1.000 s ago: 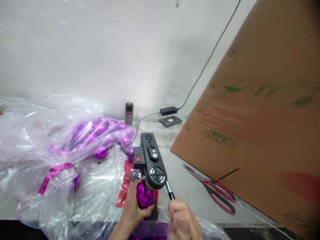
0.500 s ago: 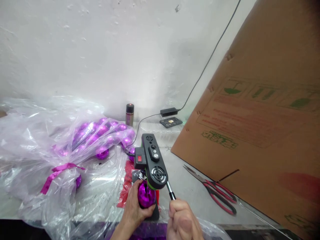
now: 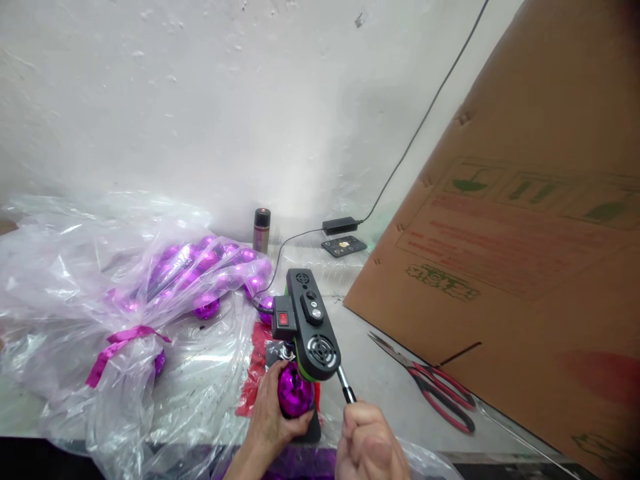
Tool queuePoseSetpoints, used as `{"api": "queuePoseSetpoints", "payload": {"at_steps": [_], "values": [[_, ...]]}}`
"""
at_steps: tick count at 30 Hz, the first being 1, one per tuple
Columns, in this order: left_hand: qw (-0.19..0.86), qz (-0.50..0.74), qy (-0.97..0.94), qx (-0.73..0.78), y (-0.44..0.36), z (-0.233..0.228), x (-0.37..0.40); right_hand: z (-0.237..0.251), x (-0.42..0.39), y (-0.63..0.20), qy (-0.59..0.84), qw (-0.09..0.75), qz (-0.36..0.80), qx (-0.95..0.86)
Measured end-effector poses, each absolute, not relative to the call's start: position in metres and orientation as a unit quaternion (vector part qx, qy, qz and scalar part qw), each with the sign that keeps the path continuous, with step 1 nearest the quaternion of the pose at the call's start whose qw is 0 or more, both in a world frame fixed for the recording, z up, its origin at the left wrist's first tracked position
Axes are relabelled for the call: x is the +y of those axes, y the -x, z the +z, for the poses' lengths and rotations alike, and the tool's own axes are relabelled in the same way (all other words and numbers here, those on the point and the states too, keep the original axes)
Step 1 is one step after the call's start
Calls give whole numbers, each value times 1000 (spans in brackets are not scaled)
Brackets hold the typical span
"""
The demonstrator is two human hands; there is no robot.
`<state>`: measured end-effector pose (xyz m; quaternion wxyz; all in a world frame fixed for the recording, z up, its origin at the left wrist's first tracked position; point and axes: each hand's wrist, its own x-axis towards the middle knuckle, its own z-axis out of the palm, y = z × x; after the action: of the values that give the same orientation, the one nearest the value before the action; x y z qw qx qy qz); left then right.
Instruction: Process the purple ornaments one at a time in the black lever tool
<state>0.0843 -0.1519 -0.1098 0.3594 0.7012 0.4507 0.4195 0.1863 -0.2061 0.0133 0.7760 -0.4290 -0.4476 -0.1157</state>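
My left hand (image 3: 267,423) is closed around a shiny purple bauble (image 3: 296,392), thumb below it and fingers along its left side. The bauble sits right under the front end of a black machine (image 3: 316,327) with round vents, a red switch and a green lower edge. In a fist, my right hand (image 3: 371,443) grips the machine's lever (image 3: 347,387), a metal rod with a black end. The hidden side of the bauble and whatever touches it under the machine cannot be seen.
A clear plastic bag (image 3: 65,320) with several purple baubles (image 3: 207,257) lies at left, tied with a pink ribbon (image 3: 117,343). Red-handled scissors (image 3: 440,393) lie at right beside a large cardboard box (image 3: 500,233). Behind stand a small bottle (image 3: 261,230), a power adapter (image 3: 341,225) and a phone (image 3: 343,246).
The whole view has shifted very slightly. Both hands, the bauble and the lever keep the same places relative to the machine.
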Motion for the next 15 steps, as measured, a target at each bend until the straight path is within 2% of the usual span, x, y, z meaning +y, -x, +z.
{"api": "queuePoseSetpoints", "payload": {"at_steps": [12,15], "values": [[311,430,-725,439,-84,-119,-151,13,-213,-178,459,743,-126,-471],[305,437,-727,432,-83,-120,-150,23,-216,-180,475,723,-96,-493]]}}
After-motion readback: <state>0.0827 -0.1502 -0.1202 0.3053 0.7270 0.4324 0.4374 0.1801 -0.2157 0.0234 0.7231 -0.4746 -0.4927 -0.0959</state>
